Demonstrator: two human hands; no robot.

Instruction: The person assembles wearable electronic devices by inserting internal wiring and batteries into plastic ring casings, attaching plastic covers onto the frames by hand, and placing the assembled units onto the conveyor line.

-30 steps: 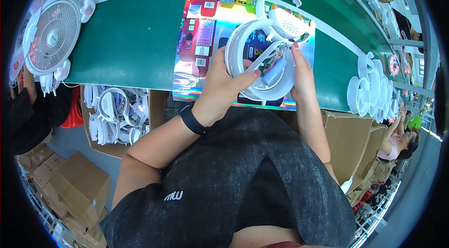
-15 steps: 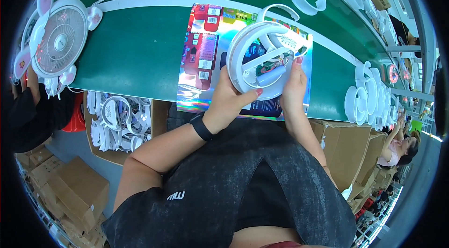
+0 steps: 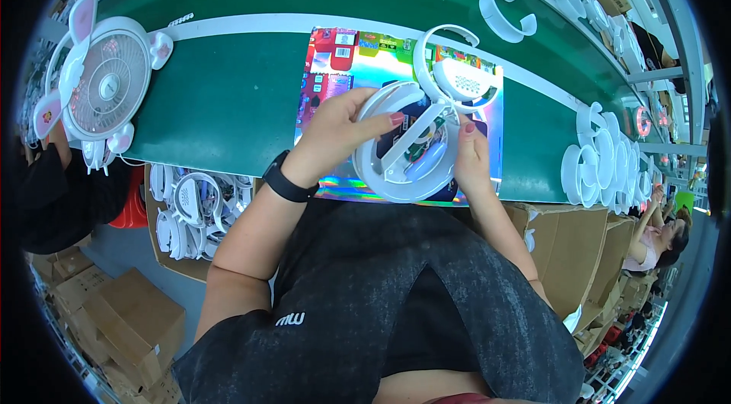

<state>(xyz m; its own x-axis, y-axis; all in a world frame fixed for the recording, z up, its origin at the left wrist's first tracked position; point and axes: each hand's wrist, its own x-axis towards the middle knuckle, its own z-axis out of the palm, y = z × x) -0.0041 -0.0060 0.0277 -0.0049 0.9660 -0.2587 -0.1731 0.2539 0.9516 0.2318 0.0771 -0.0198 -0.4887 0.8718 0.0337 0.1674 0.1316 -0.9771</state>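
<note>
Both my hands hold a white round plastic housing (image 3: 378,185) above a shiny printed sheet (image 3: 329,84) on the green bench (image 3: 228,99). A white bar crosses the ring, with wires and a pale blue cylinder (image 3: 428,162) beside it. A white curved hoop (image 3: 421,69) with a perforated white piece (image 3: 464,81) lies against its far right edge. My left hand (image 3: 339,130) grips the left rim, thumb reaching over the top. My right hand (image 3: 472,160) is closed at the right rim, thumb near the bar's end. My fingers under the ring are hidden.
A white fan with animal ears (image 3: 110,88) stands at the left, near another person in dark clothes (image 3: 76,191). A carton of white parts (image 3: 186,271) is below the bench. C-shaped white pieces (image 3: 509,27) lie at the back and stand at the right, above open cartons (image 3: 567,252).
My left hand has moved from the ring's near side up to its left rim. The housing has turned and come slightly closer, and the hoop with the perforated piece now sits farther out from it.
</note>
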